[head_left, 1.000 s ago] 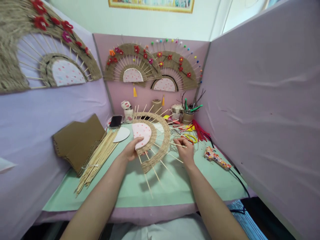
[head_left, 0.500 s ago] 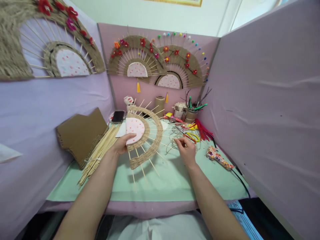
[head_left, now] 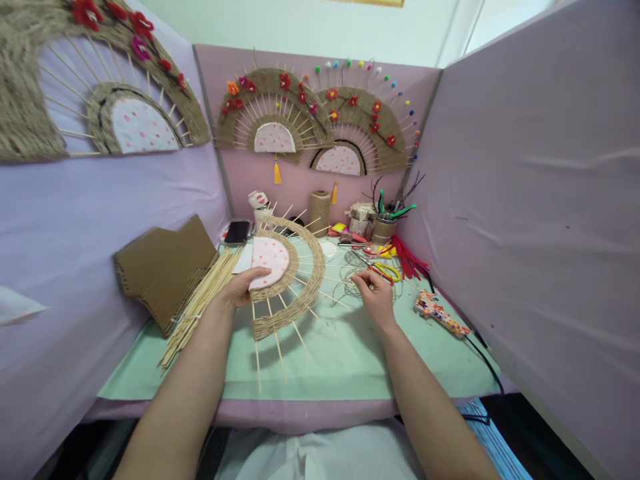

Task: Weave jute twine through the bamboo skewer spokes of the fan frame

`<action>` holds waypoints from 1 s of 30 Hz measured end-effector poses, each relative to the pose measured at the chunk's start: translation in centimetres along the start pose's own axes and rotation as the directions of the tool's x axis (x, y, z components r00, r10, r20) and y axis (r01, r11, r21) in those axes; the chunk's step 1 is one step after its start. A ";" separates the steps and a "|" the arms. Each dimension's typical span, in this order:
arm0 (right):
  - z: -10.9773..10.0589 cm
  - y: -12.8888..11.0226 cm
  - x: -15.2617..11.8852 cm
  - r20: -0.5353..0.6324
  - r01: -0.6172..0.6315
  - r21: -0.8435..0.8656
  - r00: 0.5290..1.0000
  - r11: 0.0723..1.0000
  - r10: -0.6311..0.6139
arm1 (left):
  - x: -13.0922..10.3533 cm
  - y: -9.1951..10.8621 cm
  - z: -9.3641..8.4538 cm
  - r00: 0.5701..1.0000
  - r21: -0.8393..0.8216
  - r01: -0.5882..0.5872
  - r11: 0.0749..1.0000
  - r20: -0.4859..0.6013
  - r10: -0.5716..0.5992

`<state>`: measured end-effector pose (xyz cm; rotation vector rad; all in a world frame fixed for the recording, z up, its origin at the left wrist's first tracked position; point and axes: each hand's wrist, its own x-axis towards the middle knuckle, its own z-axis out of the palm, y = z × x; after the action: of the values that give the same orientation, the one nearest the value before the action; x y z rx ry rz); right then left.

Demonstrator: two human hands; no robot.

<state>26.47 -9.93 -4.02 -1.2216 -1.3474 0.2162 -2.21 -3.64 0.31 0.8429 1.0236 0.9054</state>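
Head view: the left hand (head_left: pixel 244 287) grips the half-round fan (head_left: pixel 317 267) by its dotted centre (head_left: pixel 270 255) above the desk (head_left: pixel 340 373); the right hand (head_left: pixel 374 297) curls beside tangled twine (head_left: pixel 345 283), whether holding anything I cannot tell. Beyond lie yellow-handled scissors (head_left: pixel 374 266), then a twine spool (head_left: pixel 319 213).

Bright overall, soft light. Hottest area is upper right, above my right-side partition (head_left: pixel 515 173); the pale wall (head_left: pixel 350 27) nearly washes out toward there. That partition reads greyer and dimmer, with faint creases. Diffuse shadows on the green tabletop (head_left: pixel 335 373) below my fan (head_left: pixel 273 257) and my right hand (head_left: pixel 375 300). Under the table: near black at both sides. Fan's lower stick tips smear into the green. Wide lens: hanging fan (head_left: pixel 23 87) and my forearms (head_left: pixel 177 393) stretch toward the edges.
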 end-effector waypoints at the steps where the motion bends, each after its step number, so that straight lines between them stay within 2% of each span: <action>1: 0.0 0.0 0.0 0.005 -0.006 0.005 1.000 1.000 0.006 | 0.1 0.0 -0.2 1.000 -0.010 -0.006 1.000 0.017 0.006; 5: 0.1 0.1 -0.1 0.034 -0.006 0.016 0.999 1.000 0.005 | 0.2 -0.3 -0.4 0.996 -0.023 -0.003 1.000 0.088 0.005; 13: 0.3 0.0 -0.3 0.077 -0.035 0.074 0.997 0.997 0.029 | -0.5 -0.8 0.4 0.978 0.003 0.075 0.997 0.194 -0.074; 24: 0.6 -0.1 -0.4 0.062 -0.024 0.058 0.998 0.998 0.020 | -0.4 -1.4 0.4 0.957 0.057 -0.049 0.997 0.287 0.030; 30: 0.5 -0.3 -0.4 0.055 -0.037 0.064 0.998 0.997 0.033 | -0.5 -1.2 0.3 0.969 0.072 -0.059 0.996 0.246 0.039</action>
<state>25.79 -10.04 -4.16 -1.1924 -1.3557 0.3173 -1.78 -4.61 -0.47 1.0227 0.8305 0.7844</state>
